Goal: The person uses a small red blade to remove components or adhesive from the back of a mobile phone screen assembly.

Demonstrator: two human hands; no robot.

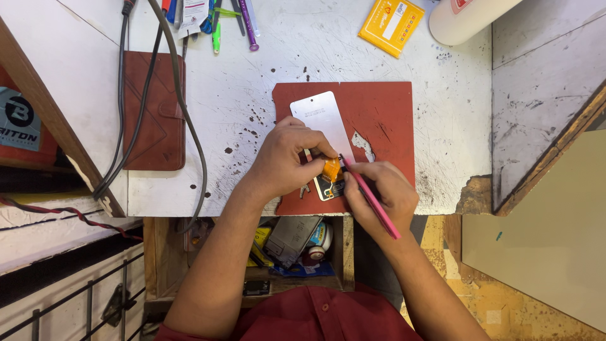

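Note:
A silver phone frame [323, 123] lies face down on a red mat [379, 113] on the white workbench. My left hand [287, 158] pins the frame's lower part, its fingers by an orange flex strip [331, 169]. My right hand [382, 192] grips a pink tool [372, 202] like a pen, with the tip touching the frame beside the orange strip. The frame's lower end is partly hidden under both hands.
A brown leather wallet case [153, 110] lies at the left with black cables [183, 107] across it. Pens [247, 25] and a yellow packet [391, 24] sit at the back, a white cylinder [464, 19] at back right. An open drawer [297, 243] below holds clutter.

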